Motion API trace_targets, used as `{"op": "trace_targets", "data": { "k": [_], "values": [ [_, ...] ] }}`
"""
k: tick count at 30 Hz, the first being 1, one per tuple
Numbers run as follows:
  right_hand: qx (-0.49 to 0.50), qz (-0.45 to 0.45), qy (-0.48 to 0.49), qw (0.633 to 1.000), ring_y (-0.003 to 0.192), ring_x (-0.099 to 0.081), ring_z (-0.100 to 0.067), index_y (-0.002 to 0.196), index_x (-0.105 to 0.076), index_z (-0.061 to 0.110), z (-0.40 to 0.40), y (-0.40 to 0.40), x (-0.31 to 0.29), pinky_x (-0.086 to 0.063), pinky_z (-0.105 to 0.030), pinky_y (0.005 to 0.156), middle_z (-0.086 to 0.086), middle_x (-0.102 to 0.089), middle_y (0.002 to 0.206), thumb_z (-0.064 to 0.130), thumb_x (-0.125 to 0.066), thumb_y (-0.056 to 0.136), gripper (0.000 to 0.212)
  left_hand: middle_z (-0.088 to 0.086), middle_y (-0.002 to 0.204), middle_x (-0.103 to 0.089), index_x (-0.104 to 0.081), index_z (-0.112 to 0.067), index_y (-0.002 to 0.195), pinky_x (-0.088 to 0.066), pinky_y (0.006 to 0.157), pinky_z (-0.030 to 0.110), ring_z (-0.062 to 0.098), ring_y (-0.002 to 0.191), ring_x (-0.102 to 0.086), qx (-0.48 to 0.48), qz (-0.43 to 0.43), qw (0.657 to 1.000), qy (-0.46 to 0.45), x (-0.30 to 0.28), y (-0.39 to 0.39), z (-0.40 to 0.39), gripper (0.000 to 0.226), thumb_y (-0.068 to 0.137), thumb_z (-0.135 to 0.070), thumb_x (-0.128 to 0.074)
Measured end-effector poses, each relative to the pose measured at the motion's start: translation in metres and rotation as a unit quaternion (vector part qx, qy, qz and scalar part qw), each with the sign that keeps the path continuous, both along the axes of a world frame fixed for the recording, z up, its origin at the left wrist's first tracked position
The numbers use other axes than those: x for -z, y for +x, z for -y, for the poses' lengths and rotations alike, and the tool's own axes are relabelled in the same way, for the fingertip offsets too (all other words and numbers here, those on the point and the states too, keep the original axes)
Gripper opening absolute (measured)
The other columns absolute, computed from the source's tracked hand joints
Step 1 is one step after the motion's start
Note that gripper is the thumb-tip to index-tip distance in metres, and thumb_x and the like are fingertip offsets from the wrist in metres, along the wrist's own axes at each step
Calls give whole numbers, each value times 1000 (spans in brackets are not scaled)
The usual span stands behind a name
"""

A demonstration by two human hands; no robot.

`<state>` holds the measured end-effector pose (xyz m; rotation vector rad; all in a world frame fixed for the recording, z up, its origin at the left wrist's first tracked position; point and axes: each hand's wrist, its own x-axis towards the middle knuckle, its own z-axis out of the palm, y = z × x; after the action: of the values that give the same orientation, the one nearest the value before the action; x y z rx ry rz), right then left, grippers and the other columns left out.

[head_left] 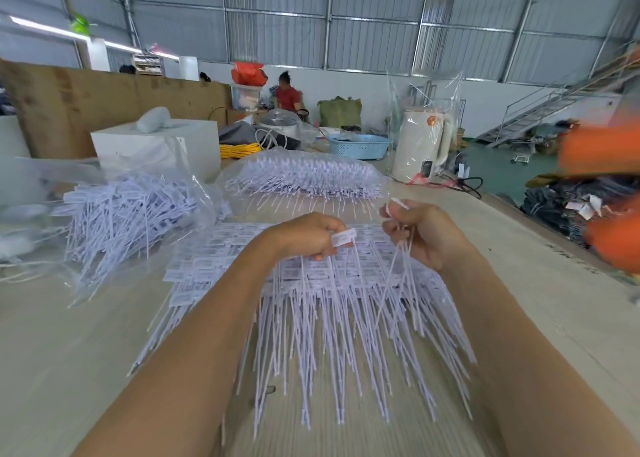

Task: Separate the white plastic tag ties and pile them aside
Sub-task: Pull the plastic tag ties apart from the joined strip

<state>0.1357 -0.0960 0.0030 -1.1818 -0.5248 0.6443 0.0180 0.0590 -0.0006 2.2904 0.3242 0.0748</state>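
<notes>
Your left hand [308,236] pinches the flat head of 1 white tag tie [343,238], and your right hand [420,234] grips thin tails of other ties above the joined sheet of ties [311,283] on the table [69,335]. The loose pile [128,210] lies at the left. If you pull too quickly, I think the tails can tangle, or several ties come off together.

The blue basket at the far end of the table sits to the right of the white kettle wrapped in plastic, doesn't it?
Not quite: the head view shows the blue basket at the far end of the table to the left of the white kettle, not the right. The kettle is indeed wrapped in clear plastic.
</notes>
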Motion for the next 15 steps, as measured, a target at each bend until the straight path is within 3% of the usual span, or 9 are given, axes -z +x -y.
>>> {"op": "trace_targets", "data": {
  "k": [3, 7, 10, 15],
  "values": [
    [-7, 122, -105, 987, 67, -60, -16, 95, -60, 0, -13, -12, 6, -50, -22, 52, -9, -60, 82, 3, -56, 91, 7, -4, 81, -52, -60, -22, 112, -41, 65, 25, 12, 67, -50, 4, -5, 999, 52, -2, -3, -1, 29, 89, -5, -58],
    [18, 199, -165, 966, 81, -57, -25, 90, -58, -1, -30, -29, 15, -47, -39, 77, -12, -58, 85, 9, -64, 87, 12, 2, 95, -60, -52, -21, 116, -45, 78, 28, 18, 89, -58, 10, 30, 998, 48, 5, -11, 3, 35, 86, -13, -66],
    [17, 256, -183, 949, 77, -53, -24, 81, -57, 1, -37, -37, 24, -41, -37, 71, -15, -55, 79, 6, -63, 87, 10, 11, 100, -66, -47, -18, 109, -49, 81, 30, 20, 92, -62, 5, 55, 998, 3, 9, -15, 3, 38, 82, -7, -71],
    [33, 258, -218, 941, 80, -54, -23, 96, -60, -4, -34, -31, 24, -40, -30, 71, -16, -58, 86, 7, -66, 84, 17, 18, 97, -64, -48, -16, 105, -50, 86, 42, 25, 85, -61, -25, 79, 996, 9, 10, -15, 0, 40, 77, -4, -74]
  ]
}}
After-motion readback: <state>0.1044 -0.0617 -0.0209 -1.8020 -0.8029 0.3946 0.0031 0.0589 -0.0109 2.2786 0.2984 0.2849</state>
